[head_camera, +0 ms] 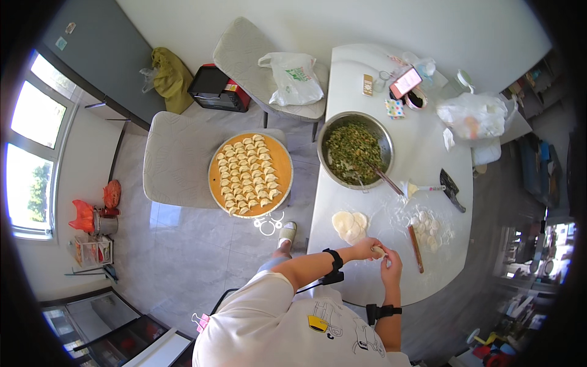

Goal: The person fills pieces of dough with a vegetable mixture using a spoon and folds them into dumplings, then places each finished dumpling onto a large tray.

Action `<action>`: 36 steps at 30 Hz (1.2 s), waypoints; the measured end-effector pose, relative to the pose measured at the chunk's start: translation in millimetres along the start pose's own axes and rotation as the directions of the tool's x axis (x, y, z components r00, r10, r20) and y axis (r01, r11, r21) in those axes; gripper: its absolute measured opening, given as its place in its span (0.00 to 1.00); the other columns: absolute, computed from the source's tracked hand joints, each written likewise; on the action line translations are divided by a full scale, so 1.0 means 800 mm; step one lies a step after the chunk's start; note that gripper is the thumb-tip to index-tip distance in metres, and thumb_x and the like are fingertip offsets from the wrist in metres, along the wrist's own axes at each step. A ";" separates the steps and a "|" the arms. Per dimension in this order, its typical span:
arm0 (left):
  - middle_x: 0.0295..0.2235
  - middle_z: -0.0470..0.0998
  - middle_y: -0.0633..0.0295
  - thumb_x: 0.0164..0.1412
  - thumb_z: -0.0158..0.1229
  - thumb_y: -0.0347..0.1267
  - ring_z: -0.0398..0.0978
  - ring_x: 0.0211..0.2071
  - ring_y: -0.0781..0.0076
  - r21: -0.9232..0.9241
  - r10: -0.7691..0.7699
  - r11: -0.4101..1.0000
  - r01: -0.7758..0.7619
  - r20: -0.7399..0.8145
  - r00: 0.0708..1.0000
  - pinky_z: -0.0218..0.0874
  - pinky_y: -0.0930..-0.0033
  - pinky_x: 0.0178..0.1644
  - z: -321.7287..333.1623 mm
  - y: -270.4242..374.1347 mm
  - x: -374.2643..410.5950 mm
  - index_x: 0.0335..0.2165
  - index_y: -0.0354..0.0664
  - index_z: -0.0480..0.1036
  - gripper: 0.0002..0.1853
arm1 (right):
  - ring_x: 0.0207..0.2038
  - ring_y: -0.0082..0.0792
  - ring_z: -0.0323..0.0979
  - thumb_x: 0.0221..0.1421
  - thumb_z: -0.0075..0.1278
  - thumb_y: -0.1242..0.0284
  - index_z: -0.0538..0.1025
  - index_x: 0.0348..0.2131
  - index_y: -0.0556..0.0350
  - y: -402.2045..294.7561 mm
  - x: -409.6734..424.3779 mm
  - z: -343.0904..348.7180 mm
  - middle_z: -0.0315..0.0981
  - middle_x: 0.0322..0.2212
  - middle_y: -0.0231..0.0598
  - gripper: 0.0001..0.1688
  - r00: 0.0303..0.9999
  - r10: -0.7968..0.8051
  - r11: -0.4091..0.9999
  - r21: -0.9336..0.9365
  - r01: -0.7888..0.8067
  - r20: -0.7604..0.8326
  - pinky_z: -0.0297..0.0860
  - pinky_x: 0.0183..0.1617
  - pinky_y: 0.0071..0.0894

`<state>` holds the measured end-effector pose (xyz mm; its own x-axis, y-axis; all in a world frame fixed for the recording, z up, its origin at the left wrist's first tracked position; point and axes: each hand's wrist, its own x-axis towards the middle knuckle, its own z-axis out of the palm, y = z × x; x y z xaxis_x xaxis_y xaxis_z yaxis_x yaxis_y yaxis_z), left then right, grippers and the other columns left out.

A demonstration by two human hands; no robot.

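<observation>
Over the near part of the white table, my left hand (pixel 367 249) and my right hand (pixel 390 262) meet around one dumpling (pixel 378 251), its dough edge between the fingers. Just beyond them lie overlapping rolled dough wrappers (pixel 350 225). To the right, a wooden rolling pin (pixel 416 250) rests beside small floured dough pieces (pixel 426 229). A steel bowl (pixel 390 167) holds chopped green filling (pixel 354 149), with chopsticks (pixel 388 179) leaning on its rim. At the left, a round board (pixel 283 183) on a chair carries rows of folded dumplings (pixel 247 176).
A black cleaver (pixel 451 189) and a white-handled scraper or spatula (pixel 424 188) lie right of the bowl. Farther back are a phone (pixel 406 82), a patterned packet (pixel 394 109) and plastic bags (pixel 474 117). Another bag (pixel 297 80) sits on a grey chair (pixel 240 46).
</observation>
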<state>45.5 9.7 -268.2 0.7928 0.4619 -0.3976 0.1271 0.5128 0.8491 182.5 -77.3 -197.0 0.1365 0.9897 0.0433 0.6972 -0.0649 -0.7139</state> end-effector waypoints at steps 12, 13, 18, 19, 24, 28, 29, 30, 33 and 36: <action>0.30 0.78 0.60 0.48 0.63 0.28 0.75 0.31 0.70 0.209 0.381 0.923 -0.324 -0.628 0.678 0.67 0.69 0.36 -0.249 0.011 -0.126 0.37 0.42 0.74 0.14 | 0.27 0.27 0.72 0.56 0.40 0.86 0.75 0.41 0.65 0.034 -0.001 0.039 0.73 0.31 0.41 0.15 0.948 0.303 0.952 0.077 -0.297 -0.092 0.71 0.33 0.23; 0.30 0.77 0.61 0.49 0.62 0.27 0.75 0.30 0.72 0.259 0.385 0.921 -0.290 -0.710 0.589 0.67 0.70 0.36 -0.288 0.010 -0.150 0.38 0.42 0.74 0.14 | 0.27 0.27 0.72 0.56 0.40 0.86 0.75 0.41 0.65 0.036 -0.004 0.040 0.73 0.30 0.41 0.15 0.943 0.318 0.947 0.081 -0.311 -0.102 0.71 0.33 0.23; 0.32 0.77 0.60 0.51 0.61 0.25 0.74 0.31 0.71 0.244 0.262 0.964 -0.107 -0.942 0.210 0.67 0.69 0.36 -0.495 -0.072 -0.273 0.40 0.40 0.73 0.14 | 0.28 0.27 0.71 0.54 0.39 0.88 0.75 0.39 0.65 0.036 0.006 0.052 0.72 0.28 0.40 0.16 0.932 0.355 0.935 0.036 -0.353 -0.073 0.71 0.32 0.24; 0.33 0.77 0.60 0.52 0.61 0.25 0.74 0.32 0.69 0.237 0.264 0.951 -0.198 -0.956 0.124 0.66 0.69 0.37 -0.529 -0.095 -0.292 0.40 0.40 0.73 0.14 | 0.28 0.27 0.71 0.54 0.39 0.88 0.75 0.39 0.65 0.036 0.006 0.051 0.72 0.28 0.40 0.16 0.928 0.366 0.931 0.013 -0.366 -0.065 0.71 0.32 0.23; 0.32 0.77 0.59 0.56 0.58 0.25 0.73 0.30 0.75 0.279 0.284 0.959 0.051 -0.942 -0.178 0.66 0.71 0.35 -0.645 -0.158 -0.362 0.40 0.35 0.71 0.12 | 0.26 0.29 0.72 0.50 0.40 0.89 0.76 0.36 0.63 0.030 0.008 0.046 0.72 0.27 0.42 0.16 0.946 0.322 0.937 -0.126 -0.325 -0.044 0.72 0.29 0.25; 0.34 0.77 0.57 0.55 0.59 0.24 0.74 0.34 0.70 0.157 0.185 0.978 0.139 -0.958 -0.218 0.66 0.69 0.39 -0.675 -0.153 -0.374 0.39 0.34 0.72 0.12 | 0.26 0.29 0.71 0.50 0.40 0.89 0.76 0.36 0.64 0.024 0.008 0.042 0.71 0.27 0.42 0.16 0.943 0.331 0.930 -0.159 -0.332 -0.034 0.72 0.27 0.25; 0.34 0.77 0.57 0.55 0.59 0.24 0.74 0.34 0.69 0.182 0.218 0.967 0.177 -0.952 -0.213 0.65 0.69 0.39 -0.680 -0.161 -0.374 0.39 0.34 0.72 0.12 | 0.25 0.29 0.71 0.50 0.40 0.89 0.76 0.36 0.64 0.022 0.008 0.042 0.70 0.27 0.42 0.16 0.940 0.339 0.926 -0.168 -0.339 -0.032 0.72 0.27 0.25; 0.34 0.77 0.56 0.55 0.59 0.24 0.75 0.34 0.68 0.206 0.251 0.955 0.215 -0.945 -0.210 0.65 0.69 0.39 -0.684 -0.169 -0.375 0.39 0.33 0.72 0.12 | 0.25 0.30 0.71 0.50 0.39 0.89 0.76 0.35 0.64 0.018 0.011 0.040 0.70 0.27 0.42 0.16 0.942 0.334 0.926 -0.178 -0.332 -0.022 0.72 0.27 0.25; 0.34 0.78 0.55 0.56 0.58 0.25 0.75 0.34 0.66 0.246 0.294 0.936 0.252 -0.940 -0.173 0.65 0.68 0.39 -0.691 -0.189 -0.380 0.40 0.33 0.72 0.11 | 0.25 0.30 0.70 0.49 0.39 0.89 0.76 0.35 0.64 0.008 0.019 0.038 0.70 0.26 0.42 0.16 0.948 0.319 0.929 -0.200 -0.312 0.003 0.72 0.27 0.25; 0.34 0.77 0.54 0.57 0.57 0.26 0.75 0.34 0.64 0.249 0.295 0.933 0.260 -0.943 -0.157 0.65 0.67 0.39 -0.689 -0.193 -0.380 0.40 0.33 0.72 0.11 | 0.26 0.30 0.70 0.49 0.39 0.89 0.75 0.35 0.64 0.001 0.023 0.037 0.70 0.27 0.42 0.16 0.946 0.323 0.926 -0.215 -0.310 0.025 0.72 0.27 0.25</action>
<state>-543.4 188.9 -469.7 -0.6484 0.7611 -0.0151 0.4732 0.4185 0.7752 164.6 -55.1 -217.9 0.3368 0.9186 -0.2066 0.7548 -0.3946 -0.5240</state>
